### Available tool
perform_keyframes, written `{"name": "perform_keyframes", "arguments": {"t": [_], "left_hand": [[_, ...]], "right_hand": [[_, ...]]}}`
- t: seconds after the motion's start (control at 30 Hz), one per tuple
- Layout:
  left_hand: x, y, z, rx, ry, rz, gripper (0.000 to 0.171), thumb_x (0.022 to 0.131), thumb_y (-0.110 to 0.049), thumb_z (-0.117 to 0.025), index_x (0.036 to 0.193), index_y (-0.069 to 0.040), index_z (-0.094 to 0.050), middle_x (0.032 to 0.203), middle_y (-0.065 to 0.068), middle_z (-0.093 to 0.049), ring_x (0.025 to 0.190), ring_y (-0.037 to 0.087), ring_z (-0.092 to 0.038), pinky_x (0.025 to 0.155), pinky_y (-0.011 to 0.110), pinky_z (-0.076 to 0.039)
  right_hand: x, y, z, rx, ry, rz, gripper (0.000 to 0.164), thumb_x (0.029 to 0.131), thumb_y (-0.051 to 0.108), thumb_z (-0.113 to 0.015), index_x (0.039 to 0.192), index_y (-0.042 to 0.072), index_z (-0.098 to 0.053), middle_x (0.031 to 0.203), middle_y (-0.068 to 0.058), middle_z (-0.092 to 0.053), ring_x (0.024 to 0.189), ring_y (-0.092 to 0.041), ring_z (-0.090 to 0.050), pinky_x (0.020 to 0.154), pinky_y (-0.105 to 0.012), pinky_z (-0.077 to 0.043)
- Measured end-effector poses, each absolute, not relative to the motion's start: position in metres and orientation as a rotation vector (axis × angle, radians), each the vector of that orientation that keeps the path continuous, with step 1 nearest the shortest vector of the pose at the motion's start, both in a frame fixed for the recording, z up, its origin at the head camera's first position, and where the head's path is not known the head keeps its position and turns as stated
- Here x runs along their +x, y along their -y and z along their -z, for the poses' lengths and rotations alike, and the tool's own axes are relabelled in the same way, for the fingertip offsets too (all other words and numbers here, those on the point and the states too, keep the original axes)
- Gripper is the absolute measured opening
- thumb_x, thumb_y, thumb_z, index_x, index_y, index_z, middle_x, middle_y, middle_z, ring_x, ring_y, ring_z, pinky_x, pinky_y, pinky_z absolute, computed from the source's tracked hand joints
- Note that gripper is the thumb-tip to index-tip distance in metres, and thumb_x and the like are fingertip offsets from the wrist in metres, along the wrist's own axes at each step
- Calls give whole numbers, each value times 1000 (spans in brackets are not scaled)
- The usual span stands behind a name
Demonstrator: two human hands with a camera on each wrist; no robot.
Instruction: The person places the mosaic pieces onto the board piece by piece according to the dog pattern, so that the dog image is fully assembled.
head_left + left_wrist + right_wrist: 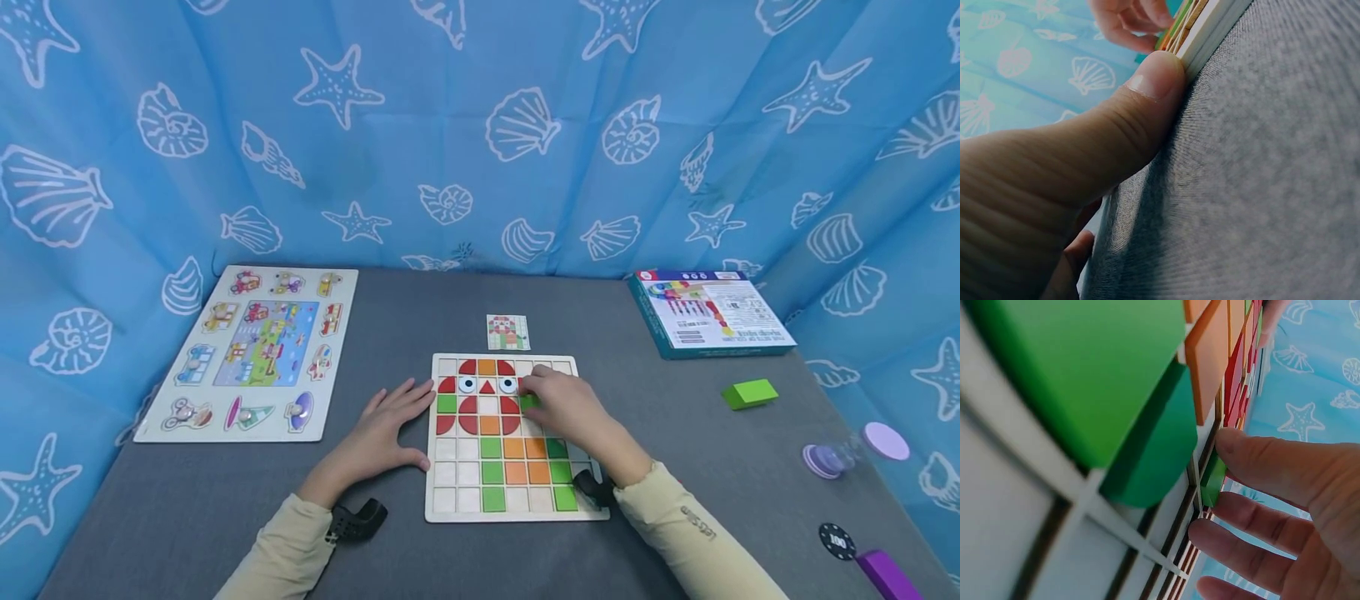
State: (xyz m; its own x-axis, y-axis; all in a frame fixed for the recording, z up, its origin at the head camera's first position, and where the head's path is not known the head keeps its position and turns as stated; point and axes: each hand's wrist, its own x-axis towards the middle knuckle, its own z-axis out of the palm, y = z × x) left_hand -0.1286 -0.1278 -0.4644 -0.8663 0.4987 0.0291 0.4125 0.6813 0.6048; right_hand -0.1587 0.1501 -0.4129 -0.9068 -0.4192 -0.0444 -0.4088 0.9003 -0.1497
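A wooden grid board (427, 492) lies on the grey cloth, its cells partly filled with red, orange, green and white tiles and two eye tiles. My left hand (386, 429) rests beside it with fingers spread; the thumb (1154, 78) presses the board's left edge. Over the upper right of the grid, my right hand (566, 404) reaches down with bent fingers. It pinches a green square tile (1212, 481) at its cell, thumb at one edge and index fingertip at the other. Nearer the right wrist camera is a dark green rounded tile (1157, 440).
A small pattern card (507, 332) lies behind the board. On the left is a knobbed picture puzzle (341, 292); at the right are a boxed set (712, 308), a green block (750, 394), a purple stamp-like piece (825, 458), a lilac disc (886, 441), a black chip (837, 542) and a purple block (888, 575).
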Motion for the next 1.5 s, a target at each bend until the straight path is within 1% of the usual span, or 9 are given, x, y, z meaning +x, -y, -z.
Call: {"name": "perform_keyframes", "arguments": {"t": [0.17,0.33,0.43,0.6,0.8,0.97,1.13,1.33,1.5], "left_hand": [[-128,126,465,756,-2756,-933,98,58,-51,-74,139,-17,-31,146,-6,-23,136,22,-13,105,52,-4],[-129,126,466,755,-2750,-937,98,58,-52,-73,139,-18,-31,146,-6,-22,136,21,-12,105,52,-4],[-129,127,466,752,-2751,-934,98,58,-54,-72,140,-19,-30,146,-7,-22,136,21,-12,105,51,-4],[-129,131,466,759,-2756,-955,98,58,-53,-73,139,-17,-31,146,-5,-23,136,23,-13,105,53,-4],[-128,132,467,770,-2759,-957,97,58,-56,-70,139,-18,-31,146,-4,-24,135,24,-14,104,53,-5],[-129,130,468,779,-2759,-952,98,58,-57,-70,139,-19,-31,146,-6,-23,136,23,-14,104,53,-4],[-130,128,466,785,-2750,-950,97,59,-55,-71,140,-18,-30,146,-7,-22,136,22,-13,105,52,-4],[-130,129,465,796,-2755,-946,98,58,-53,-72,139,-16,-32,146,-4,-24,135,24,-14,104,54,-5],[-130,130,465,795,-2757,-947,98,58,-54,-72,139,-16,-31,146,-3,-24,135,24,-14,104,54,-5]], "right_hand": [[-155,-152,410,-633,-2985,245,29,70,27,-75,97,18,-68,89,4,-59,74,-10,-50,68,-26,-46],[-143,-175,398,-588,-3003,350,31,73,22,-73,101,15,-66,95,1,-59,81,-14,-56,70,-33,-48],[-133,-196,390,-576,-3050,371,29,73,20,-72,101,12,-66,95,-1,-59,82,-16,-58,68,-34,-49],[-124,-219,385,-565,-3099,393,28,74,17,-72,100,11,-66,94,-2,-60,77,-16,-58,62,-32,-48],[-135,-196,390,-633,-3022,464,27,75,15,-71,101,11,-66,95,-1,-61,78,-16,-56,66,-31,-48],[-149,-167,403,-680,-2959,383,30,76,18,-70,105,13,-66,99,1,-61,82,-12,-54,73,-29,-48],[-153,-156,409,-692,-2968,266,31,74,22,-72,104,15,-67,94,4,-61,80,-8,-51,71,-23,-46],[-147,-165,403,-674,-2993,343,29,75,19,-71,104,15,-67,96,2,-62,78,-9,-52,69,-27,-47],[-124,-205,386,-548,-3047,380,32,74,18,-71,105,12,-65,97,-1,-61,79,-15,-57,66,-33,-49]]}}
